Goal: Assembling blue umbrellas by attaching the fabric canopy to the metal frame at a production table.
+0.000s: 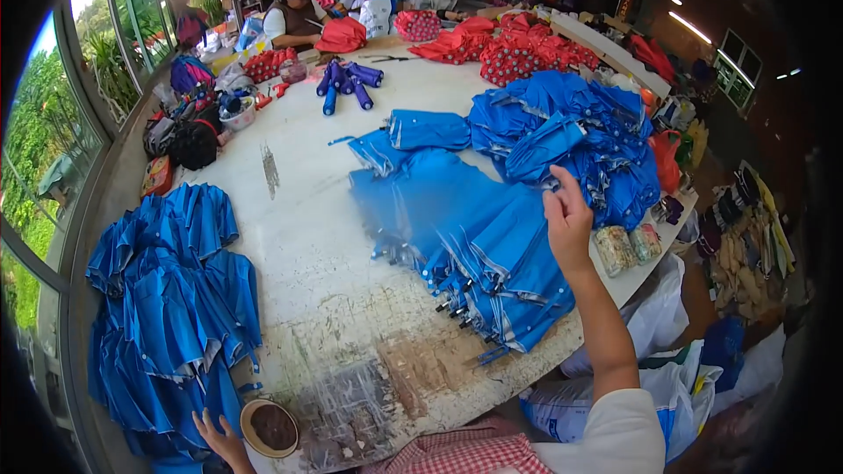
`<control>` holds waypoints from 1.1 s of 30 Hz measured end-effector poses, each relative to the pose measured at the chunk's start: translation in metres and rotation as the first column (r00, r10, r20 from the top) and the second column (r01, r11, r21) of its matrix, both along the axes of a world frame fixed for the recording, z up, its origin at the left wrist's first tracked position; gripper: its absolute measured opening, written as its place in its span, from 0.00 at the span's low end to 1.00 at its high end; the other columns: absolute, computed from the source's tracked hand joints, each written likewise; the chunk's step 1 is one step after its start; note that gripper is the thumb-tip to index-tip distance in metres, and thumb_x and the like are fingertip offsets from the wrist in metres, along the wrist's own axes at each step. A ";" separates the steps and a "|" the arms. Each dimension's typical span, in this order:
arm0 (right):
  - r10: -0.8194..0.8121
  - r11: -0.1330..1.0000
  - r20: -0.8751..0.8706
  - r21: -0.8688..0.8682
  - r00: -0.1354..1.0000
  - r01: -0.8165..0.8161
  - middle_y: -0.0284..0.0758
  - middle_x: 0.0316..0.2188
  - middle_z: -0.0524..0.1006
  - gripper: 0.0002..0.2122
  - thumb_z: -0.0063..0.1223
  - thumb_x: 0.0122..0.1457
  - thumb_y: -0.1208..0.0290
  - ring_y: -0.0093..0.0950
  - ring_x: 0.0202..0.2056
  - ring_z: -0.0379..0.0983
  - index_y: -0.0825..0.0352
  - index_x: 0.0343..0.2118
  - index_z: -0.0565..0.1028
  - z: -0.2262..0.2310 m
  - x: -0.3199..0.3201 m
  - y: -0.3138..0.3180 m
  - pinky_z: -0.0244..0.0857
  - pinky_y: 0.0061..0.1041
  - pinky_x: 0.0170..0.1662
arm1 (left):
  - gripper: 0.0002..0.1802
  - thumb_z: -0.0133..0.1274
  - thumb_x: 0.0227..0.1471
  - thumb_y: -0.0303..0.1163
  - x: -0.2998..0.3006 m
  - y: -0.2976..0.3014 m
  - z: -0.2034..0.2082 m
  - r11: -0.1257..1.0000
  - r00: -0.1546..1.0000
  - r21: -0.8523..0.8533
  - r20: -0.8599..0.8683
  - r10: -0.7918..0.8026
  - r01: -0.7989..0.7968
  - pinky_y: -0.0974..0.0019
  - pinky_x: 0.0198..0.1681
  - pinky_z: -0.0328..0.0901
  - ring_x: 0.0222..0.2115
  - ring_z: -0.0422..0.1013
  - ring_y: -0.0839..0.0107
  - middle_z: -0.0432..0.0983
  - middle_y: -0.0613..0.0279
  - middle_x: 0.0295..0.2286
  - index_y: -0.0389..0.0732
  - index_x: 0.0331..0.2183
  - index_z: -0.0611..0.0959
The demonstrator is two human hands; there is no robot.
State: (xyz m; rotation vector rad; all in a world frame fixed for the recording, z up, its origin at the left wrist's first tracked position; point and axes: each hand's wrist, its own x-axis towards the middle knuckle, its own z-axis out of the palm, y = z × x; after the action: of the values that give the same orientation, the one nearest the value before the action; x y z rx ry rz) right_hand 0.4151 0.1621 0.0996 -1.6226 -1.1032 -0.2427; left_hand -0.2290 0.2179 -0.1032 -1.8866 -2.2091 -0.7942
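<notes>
My left hand (221, 441) is at the lower left with its fingers spread, holding nothing visible. It is beside a pile of blue folding umbrellas (171, 290) with loose cloth, and next to a round bowl (270, 428) with something dark brown in it. My right hand (568, 215) is raised, its index finger stretched up and apart from the others, with nothing seen in it. Below and left of it, more blue umbrellas (492, 237) lie overlapped in a fan, partly blurred. Just beyond is a heaped pile of blue umbrellas (615, 145) with silvery undersides.
Purple rolled umbrellas (349, 83) lie at the far middle of the worn white table (299, 272). Red dotted cloth bundles (527, 48) are heaped behind. Two people (297, 17) work at the far side. Bags (189, 136) crowd the left edge; white sacks (654, 316) stand at right.
</notes>
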 end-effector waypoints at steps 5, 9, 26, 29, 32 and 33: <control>0.077 0.986 0.044 -0.155 0.996 -0.069 0.34 0.12 0.68 0.11 0.47 0.52 0.77 0.20 0.13 0.61 0.69 0.41 0.70 -0.055 -0.006 -0.045 0.53 0.21 0.17 | 0.17 0.51 0.46 0.25 0.033 -0.069 -0.025 0.998 0.998 -0.028 0.027 0.053 -0.052 0.58 0.51 0.56 0.49 0.59 0.48 0.60 0.43 0.49 0.34 0.42 0.73; 0.069 0.929 -0.047 -0.361 0.997 -0.081 0.31 0.13 0.67 0.13 0.48 0.52 0.77 0.17 0.15 0.61 0.69 0.42 0.70 -0.112 0.027 -0.066 0.54 0.19 0.18 | 0.15 0.51 0.46 0.26 0.036 -0.081 -0.052 1.000 0.999 -0.023 -0.046 -0.007 0.006 0.59 0.48 0.58 0.47 0.61 0.49 0.64 0.44 0.47 0.33 0.39 0.74; 0.263 0.906 0.131 -0.373 0.956 -0.199 0.39 0.26 0.75 0.06 0.49 0.50 0.77 0.33 0.22 0.72 0.65 0.32 0.74 -0.120 0.057 0.002 0.64 0.25 0.23 | 0.09 0.50 0.45 0.32 0.121 -0.078 -0.005 0.982 0.998 -0.184 0.032 0.057 -0.050 0.54 0.44 0.59 0.34 0.70 0.55 0.75 0.55 0.32 0.36 0.25 0.78; 0.317 0.885 0.150 -0.402 0.936 -0.235 0.37 0.25 0.75 0.05 0.49 0.50 0.77 0.30 0.20 0.70 0.66 0.31 0.74 -0.133 0.056 0.019 0.62 0.25 0.22 | 0.17 0.47 0.50 0.40 0.191 -0.075 0.043 0.982 0.993 0.177 0.095 -0.076 0.059 0.58 0.46 0.59 0.35 0.70 0.57 0.76 0.55 0.30 0.35 0.26 0.80; 0.365 0.861 0.145 -0.427 0.919 -0.275 0.37 0.24 0.74 0.05 0.50 0.50 0.77 0.29 0.19 0.69 0.66 0.30 0.74 -0.140 0.049 0.034 0.62 0.25 0.21 | 0.10 0.47 0.48 0.32 0.217 -0.069 0.017 0.904 0.926 0.228 0.024 -0.376 0.361 0.53 0.50 0.54 0.42 0.67 0.55 0.73 0.53 0.37 0.36 0.30 0.78; 0.368 0.859 0.142 -0.431 0.919 -0.277 0.36 0.23 0.74 0.05 0.50 0.50 0.77 0.29 0.19 0.69 0.66 0.31 0.74 -0.141 0.050 0.039 0.62 0.25 0.21 | 0.03 0.51 0.42 0.26 0.236 -0.062 -0.002 0.943 0.945 0.163 0.107 -0.308 0.289 0.54 0.48 0.56 0.37 0.70 0.55 0.76 0.55 0.32 0.38 0.24 0.78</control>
State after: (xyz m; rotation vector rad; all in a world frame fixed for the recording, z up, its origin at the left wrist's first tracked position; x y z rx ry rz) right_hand 0.4654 0.2014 -0.0413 -1.7598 -1.6652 0.0382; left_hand 0.0074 0.1562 -0.1048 -2.1821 -1.8914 -1.1245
